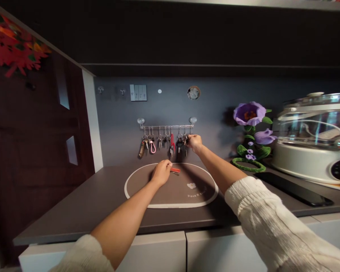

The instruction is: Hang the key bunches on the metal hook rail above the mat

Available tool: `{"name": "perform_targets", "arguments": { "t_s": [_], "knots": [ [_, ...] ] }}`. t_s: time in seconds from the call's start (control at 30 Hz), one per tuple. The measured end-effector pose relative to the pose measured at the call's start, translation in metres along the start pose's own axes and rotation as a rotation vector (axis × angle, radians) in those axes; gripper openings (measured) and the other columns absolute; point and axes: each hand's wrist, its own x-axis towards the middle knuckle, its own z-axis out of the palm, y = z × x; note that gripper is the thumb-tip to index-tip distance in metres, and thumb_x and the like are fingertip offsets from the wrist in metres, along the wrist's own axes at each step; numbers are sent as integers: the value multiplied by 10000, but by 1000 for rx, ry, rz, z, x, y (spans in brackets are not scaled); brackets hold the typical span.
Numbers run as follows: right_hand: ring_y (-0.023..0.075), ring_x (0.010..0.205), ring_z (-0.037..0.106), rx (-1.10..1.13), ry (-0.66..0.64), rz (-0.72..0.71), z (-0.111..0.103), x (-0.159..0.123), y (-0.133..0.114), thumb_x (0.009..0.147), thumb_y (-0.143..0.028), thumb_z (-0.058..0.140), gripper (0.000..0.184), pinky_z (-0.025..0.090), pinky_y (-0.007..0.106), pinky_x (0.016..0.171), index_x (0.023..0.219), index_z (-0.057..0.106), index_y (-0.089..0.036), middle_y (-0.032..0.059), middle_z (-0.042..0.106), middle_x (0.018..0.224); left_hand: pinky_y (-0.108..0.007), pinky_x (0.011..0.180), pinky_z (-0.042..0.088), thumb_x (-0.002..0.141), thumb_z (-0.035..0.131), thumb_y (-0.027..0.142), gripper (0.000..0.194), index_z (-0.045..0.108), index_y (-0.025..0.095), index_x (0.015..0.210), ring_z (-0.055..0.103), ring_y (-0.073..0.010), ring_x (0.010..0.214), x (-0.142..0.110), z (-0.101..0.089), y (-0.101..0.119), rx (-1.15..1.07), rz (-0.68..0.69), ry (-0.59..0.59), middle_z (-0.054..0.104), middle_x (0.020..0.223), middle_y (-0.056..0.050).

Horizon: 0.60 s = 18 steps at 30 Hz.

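Observation:
My left hand is low over the oval mat, its fingers closed at one end of a red key tag. Thin metal keys show just below that tag. My right hand reaches up to the right end of the hook rail, fingers pinched on a bunch of keys; its fingertips are partly hidden. Other key bunches hang along the rail: one with a brown tag, one with a pink loop and one with a red strap.
On the right stand purple artificial flowers with a green ring base and a white appliance with a clear top. A black phone-like slab lies before them. A dark shelf overhangs the counter; a dark red door is left.

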Motion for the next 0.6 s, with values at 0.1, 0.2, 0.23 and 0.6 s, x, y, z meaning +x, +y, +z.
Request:
{"name": "perform_targets", "arguments": {
  "t_s": [0.1,0.2,0.23,0.6],
  "knots": [
    [56,431,467,-5,9,-15,-1,3,8,820,-169,465,134,470,196,464,687,466,-155,-39,479,518,-264,723,388,835,394,239,209,573,171,750,532,-149,768,0,-1,1,-8,-14,0,611,788,-39],
    [55,437,447,-37,4,-54,-1,7,15,788,-212,523,136,457,180,468,668,486,-158,-45,466,489,-261,723,389,835,396,242,211,574,171,744,531,-147,763,0,-1,2,-18,-18,-6,609,781,-36],
    [56,438,441,-53,2,-71,-2,9,17,775,-224,537,137,450,176,469,663,493,-159,-46,461,478,-260,722,390,836,396,242,211,574,171,747,531,-147,766,0,-1,2,-21,-17,-9,610,785,-36],
    [100,662,559,-279,104,-171,-14,-11,22,708,-203,520,63,449,207,679,749,559,-175,10,613,713,-254,723,394,840,389,211,209,564,164,736,529,-141,761,-2,-8,11,-39,3,-1,608,780,-34]
  ]
}}
